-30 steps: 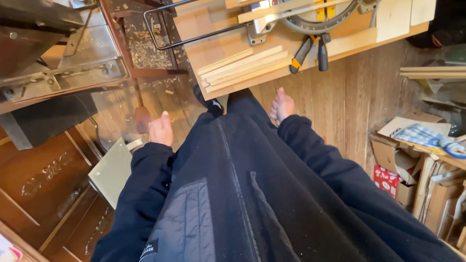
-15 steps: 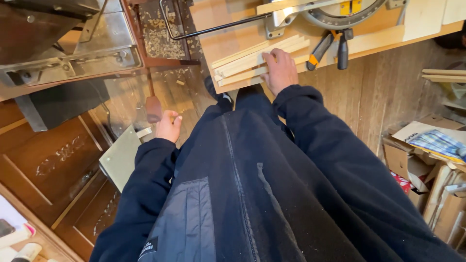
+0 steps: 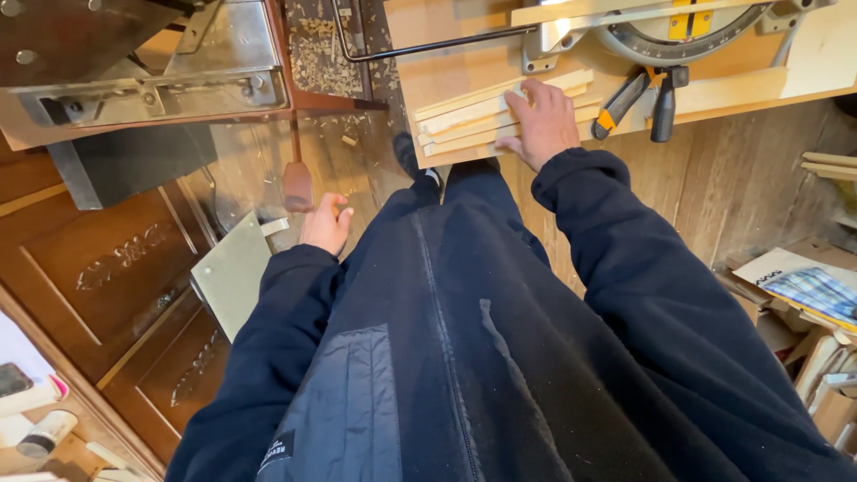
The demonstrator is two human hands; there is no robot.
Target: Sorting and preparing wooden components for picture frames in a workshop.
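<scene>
A stack of thin wooden strips (image 3: 486, 112) lies on the wooden bench (image 3: 446, 71), near its front edge, just left of the clamp with black and orange handles (image 3: 638, 98). The right hand (image 3: 543, 120) lies flat on the stack's right end, fingers spread over the strips, pressing rather than closed around them. Behind the strips, further onto the bench, stands a mitre saw base (image 3: 661, 31). The left hand (image 3: 326, 223) hangs well left of the bench above the plank floor (image 3: 259, 152), loosely curled, holding nothing visible. Wood shavings (image 3: 321, 54) lie left of the bench.
</scene>
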